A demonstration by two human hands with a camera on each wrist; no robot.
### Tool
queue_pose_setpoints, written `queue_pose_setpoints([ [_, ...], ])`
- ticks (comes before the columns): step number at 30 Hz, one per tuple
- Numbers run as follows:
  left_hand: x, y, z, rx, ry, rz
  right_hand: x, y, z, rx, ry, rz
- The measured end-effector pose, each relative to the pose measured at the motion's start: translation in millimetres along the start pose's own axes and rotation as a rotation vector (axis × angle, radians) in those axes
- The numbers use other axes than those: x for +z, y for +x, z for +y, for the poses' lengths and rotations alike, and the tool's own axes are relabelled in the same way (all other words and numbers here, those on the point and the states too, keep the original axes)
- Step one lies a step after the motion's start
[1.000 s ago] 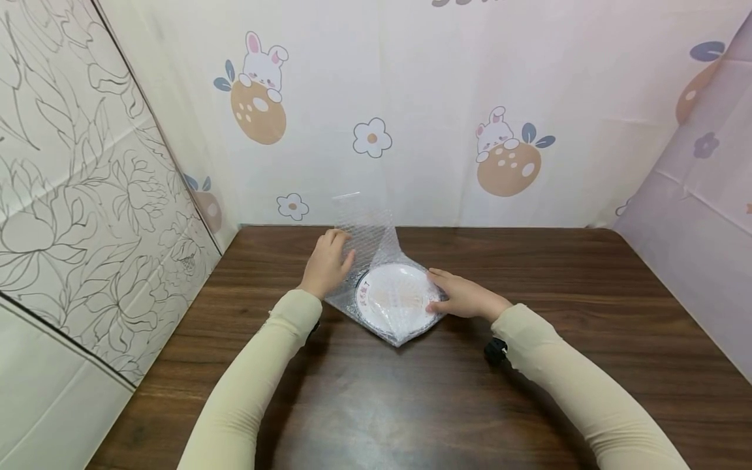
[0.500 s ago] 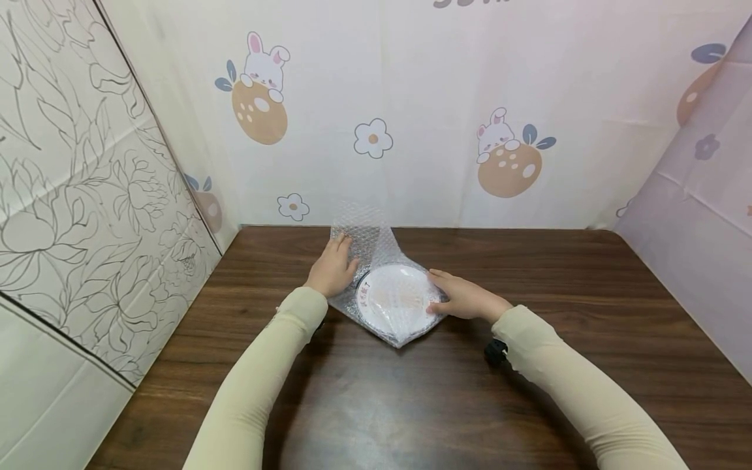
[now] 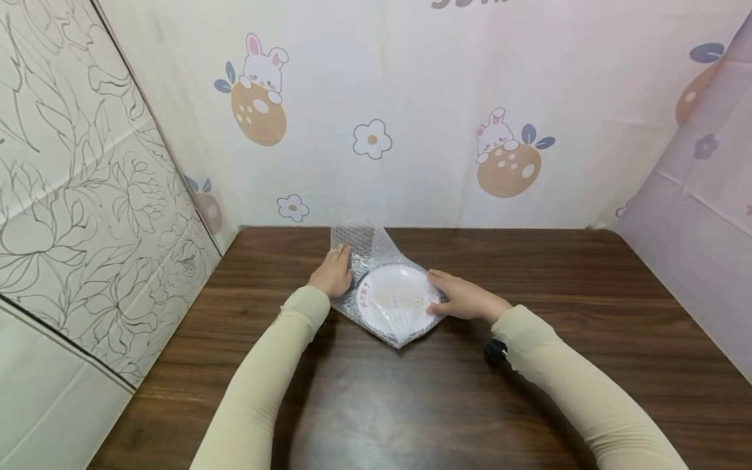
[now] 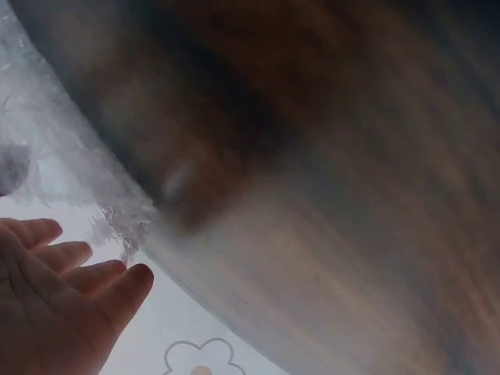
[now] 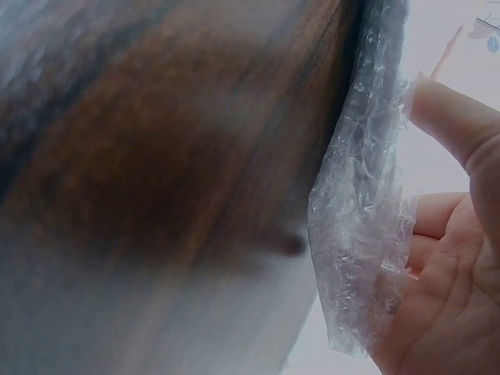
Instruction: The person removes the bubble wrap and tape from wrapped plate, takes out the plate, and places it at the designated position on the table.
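A round white plate [image 3: 393,300] with red characters near its left rim lies on the table, covered by clear bubble wrap [image 3: 354,236]. The wrap comes to a point at the front, and a loose flap of it rises at the back left. My left hand [image 3: 332,274] is against the left side of the wrap, its fingers extended along the flap. On the plate's right edge rests my right hand [image 3: 467,297], thumb and fingers spread over the wrapped rim. In the right wrist view, wrap [image 5: 363,203] lies beside the thumb and partly hides the fingers.
The dark wooden table [image 3: 376,405] runs back to a curtain [image 3: 423,78] printed with rabbits and flowers. A panel with line-drawn flowers [image 3: 88,196] stands at the left. A black item [image 3: 496,352] sits at my right wrist.
My left hand has come down and slightly to the right against the wrap. The upright flap has sunk lower. The right hand has stayed on the plate's edge.
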State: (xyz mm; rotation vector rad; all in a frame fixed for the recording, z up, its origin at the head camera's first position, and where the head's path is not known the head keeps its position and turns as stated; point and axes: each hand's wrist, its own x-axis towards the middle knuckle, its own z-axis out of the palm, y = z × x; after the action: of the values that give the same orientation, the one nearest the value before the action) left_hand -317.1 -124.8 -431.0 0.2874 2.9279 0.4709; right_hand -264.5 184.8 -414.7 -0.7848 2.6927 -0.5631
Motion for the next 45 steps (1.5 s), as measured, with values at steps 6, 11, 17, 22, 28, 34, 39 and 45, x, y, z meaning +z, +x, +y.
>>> queue_pose_setpoints([
  [6,0.2,-0.6,1.0,-0.013,0.029,-0.066,-1,-1,-2,0.006,0.0,-0.003],
  [11,-0.7,-3.4,2.3,-0.023,0.047,-0.094,-1,0,-4,-0.001,0.006,-0.001],
  [17,-1.6,-5.1,0.4,-0.011,0.04,-0.102,-1,0,-5,-0.004,-0.002,-0.001],
  [22,-3.9,-4.9,-2.0,0.022,-0.025,-0.082,-1,-1,-4,-0.002,0.003,0.0],
  [28,-6.9,-7.1,-3.9,0.054,-0.126,-0.026,0,-1,-3,-0.003,0.006,-0.001],
  [34,-11.7,-14.5,0.3,0.087,-0.189,0.081,-1,-1,-2,0.0,0.007,0.002],
  [39,-14.9,-24.7,7.2,0.11,-0.238,0.183,0,-1,-2,-0.001,0.004,0.001],
  [45,-15.1,-43.1,16.9,0.158,-0.267,0.213,1,-2,-2,0.004,0.004,0.002],
])
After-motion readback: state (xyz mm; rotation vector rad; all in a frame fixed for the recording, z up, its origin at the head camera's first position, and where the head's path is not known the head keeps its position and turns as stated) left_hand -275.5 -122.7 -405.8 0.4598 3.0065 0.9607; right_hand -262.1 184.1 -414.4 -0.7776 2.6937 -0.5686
